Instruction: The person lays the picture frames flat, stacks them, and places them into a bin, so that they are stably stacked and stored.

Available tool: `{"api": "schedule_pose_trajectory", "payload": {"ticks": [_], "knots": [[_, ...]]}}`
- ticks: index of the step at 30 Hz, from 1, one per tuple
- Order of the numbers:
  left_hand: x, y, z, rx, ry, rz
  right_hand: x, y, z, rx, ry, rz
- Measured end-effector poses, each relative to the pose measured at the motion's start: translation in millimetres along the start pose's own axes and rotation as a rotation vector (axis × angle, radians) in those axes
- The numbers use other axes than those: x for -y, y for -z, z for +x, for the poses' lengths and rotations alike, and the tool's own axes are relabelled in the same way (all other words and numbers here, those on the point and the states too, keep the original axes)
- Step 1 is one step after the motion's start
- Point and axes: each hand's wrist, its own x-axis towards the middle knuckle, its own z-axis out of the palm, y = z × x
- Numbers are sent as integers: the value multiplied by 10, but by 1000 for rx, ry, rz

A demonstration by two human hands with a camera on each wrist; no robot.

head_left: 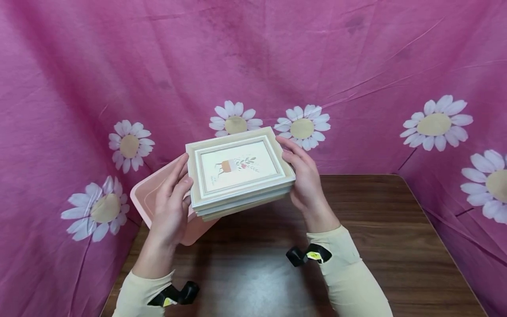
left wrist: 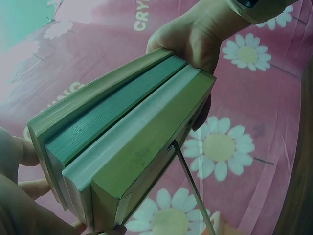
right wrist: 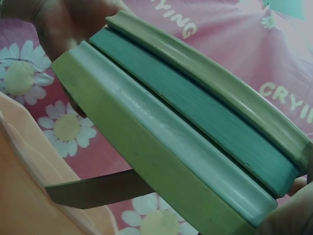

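Both hands carry a stack of several picture frames (head_left: 241,200) above the table, tilted in the head view. The top picture frame (head_left: 192,176) has a pale border around a print of an orange and grey animal-like figure with leaves and flowers. My left hand (head_left: 171,207) grips the stack's left end and my right hand (head_left: 306,185) its right end. Side edges of the stack (left wrist: 122,110) show pale, teal and greenish layers in the left wrist view. A thin stand leg (right wrist: 100,190) juts from its underside in the right wrist view.
A pink plastic bin (head_left: 148,189) stands on the dark wooden table (head_left: 372,229) at the left, partly hidden by my left hand and the stack. Pink cloth (head_left: 245,57) with white flowers surrounds the table at the back and sides.
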Motion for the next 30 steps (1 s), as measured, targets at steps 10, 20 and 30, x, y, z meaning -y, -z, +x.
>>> {"api": "schedule_pose_trajectory", "payload": {"ticks": [10, 20, 30], "knots": [[-23, 161, -52, -34, 17, -9, -88, -159, 110, 40, -35, 10], [-112, 207, -123, -3, -6, -55, 85, -261, 28, 39, -36, -54], [-222, 163, -161, 6, -117, -70, 270, -315, -55, 47, -7, -48]]}}
